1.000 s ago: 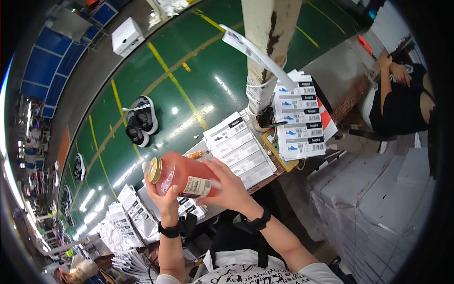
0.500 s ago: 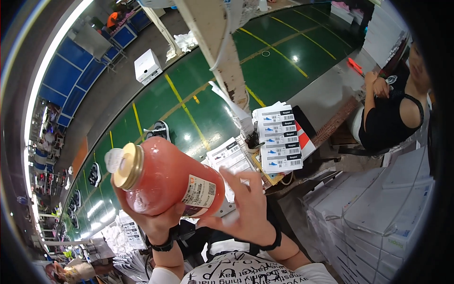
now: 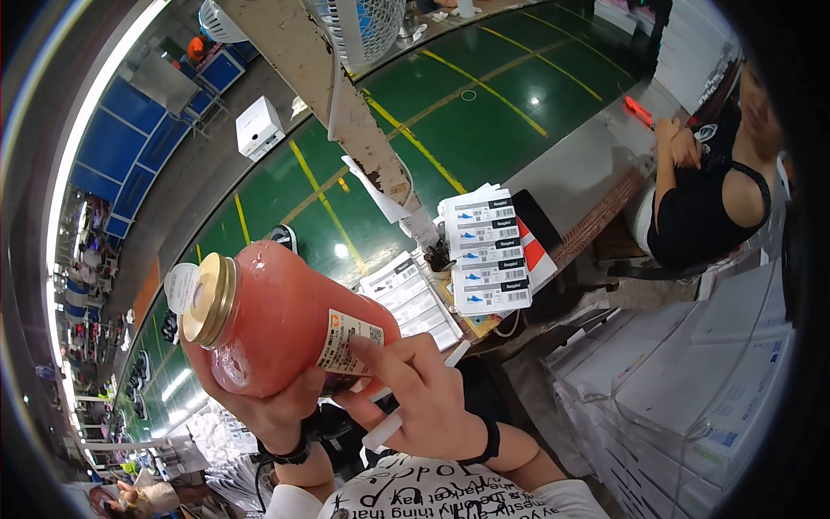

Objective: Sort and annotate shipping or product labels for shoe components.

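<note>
A big jar of pinkish-red contents (image 3: 285,303) with a gold screw lid (image 3: 212,298) lies tilted in front of me, its lid end to the left. My left hand (image 3: 277,411) cradles it from underneath, fingers wrapped round the lid end. On the jar's side is a pale printed label (image 3: 341,333) with a square code. My right hand (image 3: 432,402) rests its index fingertip on that label. A thin white strip (image 3: 387,430) runs across the right hand, its far end showing beyond the fingers; its kind is unclear. A round white tag hangs by the lid.
Beyond the jar runs a long green table (image 3: 484,112) with yellow lines. Stacked printed box labels (image 3: 488,251) lie at its near edge beside a worn post (image 3: 346,112). A person in black (image 3: 709,190) sits at the right. Wrapped white boxes (image 3: 666,372) are stacked at lower right.
My right hand has moved left and its index fingertip now meets the jar's label. The white strip shows more clearly. The jar sits slightly further left in view.
</note>
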A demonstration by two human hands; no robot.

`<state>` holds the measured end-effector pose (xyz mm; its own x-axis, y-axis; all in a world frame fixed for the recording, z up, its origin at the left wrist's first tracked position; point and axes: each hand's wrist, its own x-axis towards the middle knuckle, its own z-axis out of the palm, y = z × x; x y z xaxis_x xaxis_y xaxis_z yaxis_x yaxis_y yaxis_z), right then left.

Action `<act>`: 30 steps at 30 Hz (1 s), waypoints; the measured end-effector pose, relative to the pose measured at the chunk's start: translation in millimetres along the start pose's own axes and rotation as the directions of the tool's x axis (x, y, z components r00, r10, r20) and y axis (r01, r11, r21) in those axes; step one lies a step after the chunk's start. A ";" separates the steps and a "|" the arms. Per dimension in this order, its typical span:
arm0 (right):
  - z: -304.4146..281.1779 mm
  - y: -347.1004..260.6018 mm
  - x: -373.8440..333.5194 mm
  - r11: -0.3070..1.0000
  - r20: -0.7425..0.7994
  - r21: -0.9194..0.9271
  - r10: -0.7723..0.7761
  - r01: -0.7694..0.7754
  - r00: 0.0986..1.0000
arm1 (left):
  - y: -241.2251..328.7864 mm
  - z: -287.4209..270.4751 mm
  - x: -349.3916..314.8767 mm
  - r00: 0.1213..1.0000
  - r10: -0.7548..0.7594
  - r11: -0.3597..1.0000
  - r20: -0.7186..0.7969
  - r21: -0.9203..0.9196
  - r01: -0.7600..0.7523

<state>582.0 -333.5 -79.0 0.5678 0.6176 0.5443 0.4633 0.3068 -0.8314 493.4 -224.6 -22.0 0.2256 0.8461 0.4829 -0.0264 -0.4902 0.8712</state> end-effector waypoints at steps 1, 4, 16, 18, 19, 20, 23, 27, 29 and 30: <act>-1.8 -0.5 2.2 1.000 -0.007 0.000 0.006 -0.006 1.000 | 0.5 0.3 -0.5 1.000 -0.001 1.000 -0.006 0.001 0.001; -3.6 0.1 8.3 0.998 -0.020 0.057 0.025 -0.024 0.999 | -0.4 -0.1 -1.7 1.000 0.008 1.000 0.007 0.004 -0.008; -11.5 -2.5 18.3 0.988 0.093 0.146 0.031 -0.045 0.995 | 7.8 -4.8 -2.4 1.000 0.026 0.998 -0.006 0.053 -0.026; -11.7 -2.5 18.9 0.988 0.095 0.152 0.024 -0.038 0.995 | 8.1 -4.5 -2.7 0.999 0.032 0.999 -0.023 0.044 -0.031; -12.2 -2.8 19.2 0.988 0.095 0.154 0.020 -0.034 0.995 | 9.4 -3.6 -2.4 0.999 0.034 0.999 -0.024 0.043 -0.033; -13.8 -3.8 19.8 0.988 0.094 0.151 0.017 -0.031 0.995 | 11.7 -2.0 -1.6 0.999 0.026 0.999 -0.022 0.038 -0.025; -15.4 -9.2 17.0 0.991 0.114 0.117 0.053 -0.066 0.992 | 9.1 -4.7 -1.3 0.999 0.044 0.999 -0.015 0.013 -0.043; -15.4 2.7 12.0 0.975 0.300 0.157 0.107 -0.159 0.948 | -15.4 -34.7 -5.2 0.999 -0.008 1.000 0.051 0.011 0.008; -11.9 11.9 3.6 0.956 0.325 0.139 0.201 -0.257 0.924 | -46.1 -54.6 -12.8 0.993 -0.014 1.000 0.115 0.017 0.012; -5.6 19.1 -1.8 0.948 0.345 0.122 0.239 -0.295 0.908 | -65.3 -63.6 -18.1 0.989 0.048 0.990 0.137 0.126 -0.065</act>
<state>593.6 -332.8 -95.2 0.3915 0.8836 0.2571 0.1882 0.1966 -0.9623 429.0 -194.6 -82.0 0.3557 0.7850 0.5071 0.0823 -0.5668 0.8197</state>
